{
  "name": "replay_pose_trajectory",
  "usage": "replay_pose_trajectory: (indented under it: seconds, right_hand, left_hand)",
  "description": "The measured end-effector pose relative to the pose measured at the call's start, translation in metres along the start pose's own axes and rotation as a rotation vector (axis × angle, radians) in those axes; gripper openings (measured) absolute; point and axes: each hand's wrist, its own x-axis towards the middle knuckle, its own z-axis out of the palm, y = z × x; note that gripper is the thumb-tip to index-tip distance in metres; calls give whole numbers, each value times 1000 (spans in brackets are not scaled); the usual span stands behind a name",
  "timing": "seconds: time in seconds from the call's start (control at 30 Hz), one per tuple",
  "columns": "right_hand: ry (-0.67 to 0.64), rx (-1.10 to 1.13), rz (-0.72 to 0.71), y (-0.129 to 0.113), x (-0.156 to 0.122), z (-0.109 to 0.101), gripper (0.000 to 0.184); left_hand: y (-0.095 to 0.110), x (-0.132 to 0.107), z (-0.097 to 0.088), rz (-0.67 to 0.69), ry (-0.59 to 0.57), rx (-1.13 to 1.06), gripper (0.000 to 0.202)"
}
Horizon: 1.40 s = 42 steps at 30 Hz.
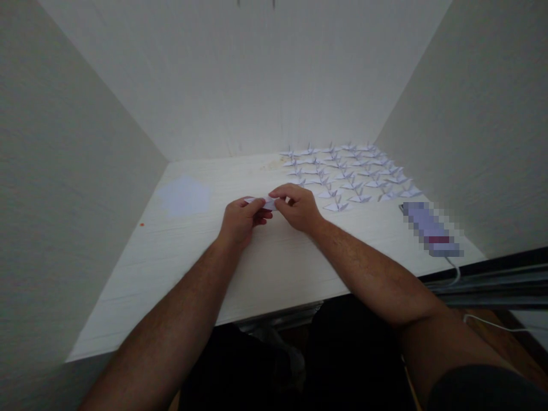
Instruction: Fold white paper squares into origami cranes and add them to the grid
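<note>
My left hand and my right hand meet over the middle of the white table. Both pinch a small folded piece of pale paper between thumbs and fingers. The fingers are closed on it from either side. The paper is partly hidden by my fingers, so its folded shape is unclear.
Several rows of folded paper cranes stand at the back right. A stack of flat paper sheets lies at the left. A blurred device with a white cable lies at the right edge. White walls close in three sides.
</note>
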Motion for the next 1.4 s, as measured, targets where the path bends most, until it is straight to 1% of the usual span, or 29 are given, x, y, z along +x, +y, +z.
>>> replay_pose_trajectory:
  seconds: [0.07, 0.1, 0.17, 0.27, 0.37, 0.53, 0.73, 1.0, 1.17, 1.4]
  right_hand:
    - [38, 84, 150, 0, 3, 0, 14]
    - [39, 126, 213, 0, 4, 0, 15]
    - [-2, 202, 300, 0, 6, 0, 19]
    - [-65, 271, 357, -2, 6, 0, 20]
    - [-79, 301, 386, -6, 6, 0, 18]
    - [-105, 297, 387, -10, 5, -2, 16]
    - [-121, 276, 366, -6, 5, 0, 15]
    - [-187, 237, 359, -4, 5, 1, 12]
    - [-180, 202, 355, -3, 5, 3, 12]
    - [-166, 148, 330, -3, 3, 4, 15]
  left_hand:
    - [-1, 0, 0, 29, -7, 6, 22]
    - [-1, 0, 0, 42, -15, 7, 22]
    - [-1, 0, 0, 63, -36, 15, 21]
    - [-2, -1, 0, 78, -50, 49, 21]
    - [-2, -1, 0, 84, -35, 64, 21]
    - [-4, 0, -1, 97, -16, 54, 20]
    - [-3, 0, 2, 106, 9, 70, 20]
    - [-7, 2, 0, 134, 46, 119, 20]
    - [-5, 1, 1, 158, 60, 118, 20]
    - [-2, -1, 0, 191, 69, 182, 19]
